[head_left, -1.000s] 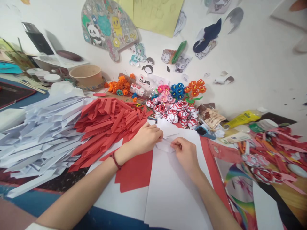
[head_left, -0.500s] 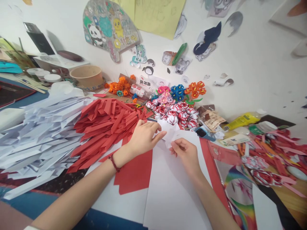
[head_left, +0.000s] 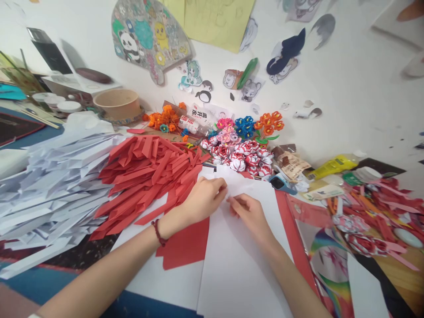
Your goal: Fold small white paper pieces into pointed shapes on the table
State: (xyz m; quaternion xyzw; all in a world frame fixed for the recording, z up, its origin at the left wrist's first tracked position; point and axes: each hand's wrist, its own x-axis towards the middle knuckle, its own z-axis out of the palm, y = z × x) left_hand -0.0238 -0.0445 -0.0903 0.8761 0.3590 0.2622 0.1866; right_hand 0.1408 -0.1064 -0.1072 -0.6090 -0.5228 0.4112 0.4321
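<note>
My left hand (head_left: 206, 199), with a dark red bracelet at the wrist, has its fingers bent together on a small piece of white paper (head_left: 234, 185). Opposite it, the thumb and index finger of my right hand (head_left: 247, 211) pinch the lower edge of this piece. Its outline is hard to make out against the white sheets (head_left: 238, 265) under both hands. Red paper (head_left: 187, 245) lies below my left forearm and wrist. Just behind the hands stand several red-and-white paper flowers (head_left: 237, 164).
On the left are piles of folded white strips (head_left: 56, 190) and folded red strips (head_left: 149, 172). A blue smartwatch (head_left: 281, 184) lies right of the flowers. Bright fuzzy flowers (head_left: 245, 127) stand against the wall. Ribbons (head_left: 384, 198) and a yellow bottle (head_left: 334, 167) are at the right.
My left hand's fingers have curled in and closed, where its thumb and index finger were apart. My right hand has shifted slightly left, and the fingertips are closer together.
</note>
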